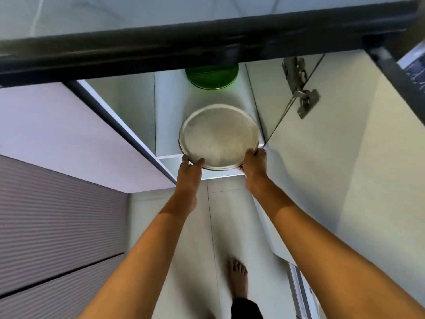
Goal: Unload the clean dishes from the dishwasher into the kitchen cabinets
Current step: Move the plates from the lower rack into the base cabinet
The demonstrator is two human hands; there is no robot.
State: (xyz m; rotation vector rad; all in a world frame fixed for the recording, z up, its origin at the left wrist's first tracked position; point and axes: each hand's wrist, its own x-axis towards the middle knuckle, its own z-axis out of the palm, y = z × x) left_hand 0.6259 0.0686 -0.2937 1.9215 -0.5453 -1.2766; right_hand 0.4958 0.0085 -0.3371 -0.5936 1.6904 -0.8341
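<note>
steel plate (218, 137) between both hands

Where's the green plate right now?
In the head view, the green plate sits at the back of the open cabinet, under the dark counter edge, beyond the steel plate.

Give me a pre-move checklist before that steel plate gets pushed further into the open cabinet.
1. Grip on the steel plate: left hand and right hand both hold its near rim. Ok.
2. Cabinet door: swung open on the right, clear of the plate. Ok.
3. Path ahead: bare cabinet floor between the plate and the green dish at the back. Ok.
4. Plate resting on the floor or held above it: cannot tell.
5. Headroom under the dark counter edge: cannot tell.
</note>
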